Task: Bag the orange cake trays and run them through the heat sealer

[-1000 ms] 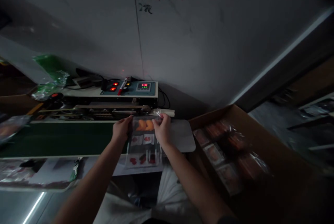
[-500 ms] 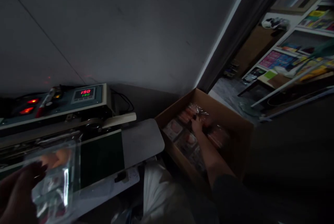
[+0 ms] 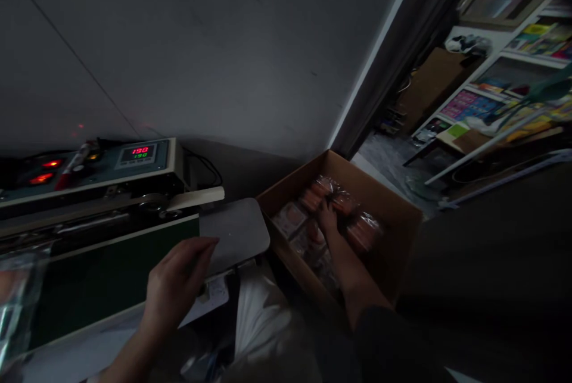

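l hand [image 3: 179, 279] hangs over green belt [image 3: 102, 276], fingertips drawn together, nothing seen btwn them; r hand [image 3: 328, 217] is down amid packs [image 3: 364, 231] in carton [image 3: 384, 187] at right, can't tell if gripping; walls prob keep packs bunched; bagged tray [image 3: 13, 293] at left by belt

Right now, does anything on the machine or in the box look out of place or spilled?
One thing: a marker with a red end lies on the control panel, beside the lit switches, an odd place for a pen. Around the packs in the cardboard box I see no spill, though it is dim.
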Demonstrator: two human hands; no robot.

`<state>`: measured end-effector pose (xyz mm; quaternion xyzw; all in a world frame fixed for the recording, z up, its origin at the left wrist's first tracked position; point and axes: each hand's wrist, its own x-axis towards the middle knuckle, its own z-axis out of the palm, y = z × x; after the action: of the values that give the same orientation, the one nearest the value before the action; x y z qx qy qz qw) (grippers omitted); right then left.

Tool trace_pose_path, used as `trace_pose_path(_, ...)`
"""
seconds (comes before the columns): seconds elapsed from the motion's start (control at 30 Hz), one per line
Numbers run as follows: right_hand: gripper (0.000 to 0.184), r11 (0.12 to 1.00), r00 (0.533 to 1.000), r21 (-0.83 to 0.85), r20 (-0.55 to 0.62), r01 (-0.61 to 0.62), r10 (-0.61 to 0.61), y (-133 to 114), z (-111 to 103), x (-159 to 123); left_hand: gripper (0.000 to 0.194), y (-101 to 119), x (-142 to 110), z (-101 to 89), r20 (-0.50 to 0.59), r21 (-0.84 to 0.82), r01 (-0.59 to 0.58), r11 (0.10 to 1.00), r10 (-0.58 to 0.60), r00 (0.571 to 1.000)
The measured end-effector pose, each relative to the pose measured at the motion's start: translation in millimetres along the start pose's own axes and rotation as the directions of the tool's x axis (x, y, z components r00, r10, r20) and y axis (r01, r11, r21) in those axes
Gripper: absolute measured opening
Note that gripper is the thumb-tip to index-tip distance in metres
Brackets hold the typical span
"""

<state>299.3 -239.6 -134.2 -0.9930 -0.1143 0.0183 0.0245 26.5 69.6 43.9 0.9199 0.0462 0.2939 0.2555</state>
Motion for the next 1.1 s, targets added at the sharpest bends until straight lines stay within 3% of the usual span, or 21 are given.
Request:
trace_pose_path(0.1, 0.029, 0.973, 0.99, 0.231, -0.132, -0.021, 0.053, 3.3, -29.2, 3.2, 0.019, -2.3, -7.4, -7.6, 0.052, -0.031, 0.01, 0.999, -0.008, 0.999)
trace_pose_path(0.17, 0.029, 0.926, 0.977, 0.373, -0.211, 0.055, 0.027, 12.9, -74.0, 4.9, 0.019, -0.8, -3.3, -8.3, 0.105, -0.091, 0.034, 0.995, -0.024, 0.994)
trace_pose_path(0.23, 0.027, 0.874, 0.956, 0.443, -0.283, 0.201, -0.076, 19.4, -134.8, -2.7, 0.023, 8.2, 11.9, -0.5, 0.18, -0.192, 0.055, 0.98, -0.02, 0.984)
trace_pose_path(0.3, 0.023, 0.667, 0.856, 0.556, -0.441, 0.496, -0.269, 15.6, -201.9, -23.1, 0.044, 25.2, 36.9, 13.7, 0.223, -0.342, 0.062, 0.938, 0.017, 0.975)
trace_pose_path(0.4, 0.013, 0.449, 0.727, 0.572, -0.513, 0.686, -0.457, -10.7, -286.4, -66.1, 0.102, 54.2, 77.7, 32.1, 0.202, -0.608, 0.068, 0.791, 0.071, 0.977)
trace_pose_path(0.47, 0.011, 0.346, 0.66, 0.576, -0.529, 0.741, -0.534, -34.1, -316.7, -87.1, 0.113, 65.0, 94.2, 33.8, 0.236, -0.764, 0.149, 0.627, 0.056, 0.97)
trace_pose_path(0.5, 0.013, 0.315, 0.648, 0.589, -0.523, 0.744, -0.553, -45.5, -322.2, -91.9, 0.102, 65.8, 96.7, 31.1, 0.286, -0.813, 0.225, 0.536, 0.032, 0.958)
trace_pose_path(0.57, 0.017, 0.284, 0.682, 0.654, -0.499, 0.702, -0.535, -66.8, -315.0, -89.7, 0.064, 58.1, 90.0, 21.3, 0.404, -0.843, 0.393, 0.367, -0.05, 0.913)
trace_pose_path(0.63, 0.021, 0.183, 0.774, 0.775, -0.519, 0.605, -0.362, -89.2, -288.0, -78.0, 0.038, 41.1, 72.1, 10.7, 0.486, -0.822, 0.516, 0.241, -0.175, 0.856)
trace_pose_path(0.7, 0.028, -0.041, 0.878, 0.889, -0.456, 0.455, -0.143, -116.6, -248.7, -68.2, 0.034, 20.4, 50.4, 4.4, 0.506, -0.808, 0.569, 0.156, -0.312, 0.804)
trace_pose_path(0.73, 0.034, -0.157, 0.923, 0.922, -0.371, 0.353, -0.101, -132.6, -227.0, -66.9, 0.036, 10.4, 40.4, 3.5, 0.5, -0.806, 0.578, 0.131, -0.374, 0.781)
trace_pose_path(0.8, 0.051, -0.27, 0.959, 0.958, -0.16, 0.095, -0.232, -166.9, -184.0, -72.3, 0.041, -6.5, 24.6, 5.7, 0.465, -0.806, 0.579, 0.12, -0.476, 0.746)
trace_pose_path(0.83, 0.059, -0.276, 0.946, 0.961, -0.09, 0.0, -0.313, -183.6, -164.5, -77.6, 0.044, -13.2, 19.3, 7.8, 0.445, -0.808, 0.576, 0.123, -0.512, 0.734)
trace_pose_path(0.9, 0.072, -0.304, 0.945, 0.952, -0.063, -0.039, -0.321, -212.2, -132.6, -88.3, 0.049, -23.8, 13.2, 11.7, 0.425, -0.815, 0.569, 0.108, -0.556, 0.714)
trace_pose_path(1.0, 0.083, -0.292, 0.972, 0.952, -0.151, 0.094, -0.179, -236.8, -105.4, -93.9, 0.053, -37.2, 12.8, 12.2, 0.439, -0.821, 0.57, 0.016, -0.621, 0.649)
trace_pose_path(1.1, 0.064, -0.135, 0.948, 0.959, -0.27, 0.249, -0.167, -242.5, -97.4, -88.4, 0.048, -51.9, 17.9, 8.2, 0.427, -0.801, 0.599, 0.002, -0.7, 0.573)
